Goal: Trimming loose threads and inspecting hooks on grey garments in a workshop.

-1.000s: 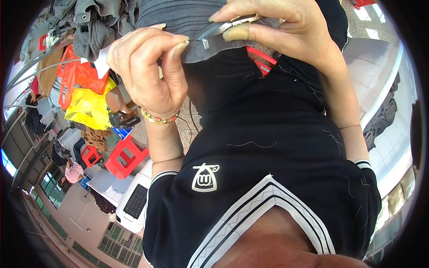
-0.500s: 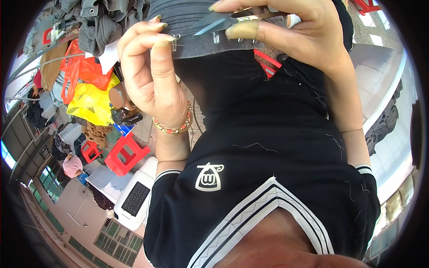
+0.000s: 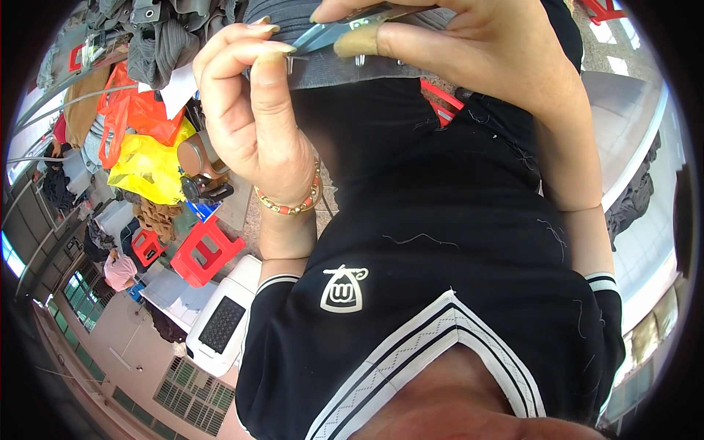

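Observation:
A grey ribbed piece of cloth (image 3: 330,72) with small metal hooks (image 3: 359,61) along its edge lies stretched across the top of the view. My left hand (image 3: 253,121) pinches the left end of that edge between thumb and fingers, beside one hook. Thread snips (image 3: 323,34) sit in my right hand (image 3: 506,59), gripped between thumb and fingers. Their blade tips reach my left fingertips, over the cloth's edge. Whether the blades touch a thread there is too small to tell.
To the left lie more grey garments (image 3: 158,44), a red plastic bag (image 3: 150,110) and a yellow bag (image 3: 143,165). Red stools (image 3: 205,253) stand lower left, near a white box (image 3: 220,323). A pale curved table (image 3: 620,125) is on the right.
My right hand has moved left with the snips, bringing their tips to my left fingertips. The left hand keeps its pinch on the cloth and has barely shifted.

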`<action>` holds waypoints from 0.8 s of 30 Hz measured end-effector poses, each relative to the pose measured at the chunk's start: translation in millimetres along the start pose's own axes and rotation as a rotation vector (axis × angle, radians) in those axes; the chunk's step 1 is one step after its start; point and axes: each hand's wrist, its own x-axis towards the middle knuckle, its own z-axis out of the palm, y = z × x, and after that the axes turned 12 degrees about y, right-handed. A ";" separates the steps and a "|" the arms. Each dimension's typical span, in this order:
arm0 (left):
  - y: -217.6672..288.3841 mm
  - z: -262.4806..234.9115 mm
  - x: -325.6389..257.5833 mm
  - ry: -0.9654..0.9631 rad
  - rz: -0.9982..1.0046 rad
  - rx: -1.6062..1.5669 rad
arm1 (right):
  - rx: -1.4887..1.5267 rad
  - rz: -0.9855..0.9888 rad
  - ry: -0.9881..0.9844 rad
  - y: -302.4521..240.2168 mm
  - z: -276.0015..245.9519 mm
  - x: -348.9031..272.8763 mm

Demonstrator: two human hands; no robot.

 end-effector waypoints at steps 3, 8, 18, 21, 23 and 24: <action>-0.7 -1.1 -1.2 0.013 0.007 0.007 | -0.014 0.002 -0.012 2.4 1.6 -0.2; -4.8 -1.0 0.4 0.050 0.043 0.001 | -0.132 0.274 -0.050 -17.8 -16.0 8.5; -37.5 -28.6 -12.1 0.098 0.160 0.353 | 0.205 0.977 0.133 52.4 -11.4 -17.6; -39.6 -31.7 -15.0 0.161 0.102 0.311 | 0.251 0.982 0.132 55.0 -9.7 -11.0; -45.6 -39.0 -10.7 0.152 0.154 0.344 | 0.231 0.794 0.201 55.2 -1.5 -2.6; -48.4 -42.9 -7.8 0.137 0.207 0.372 | 0.224 0.805 0.214 53.2 -2.5 6.2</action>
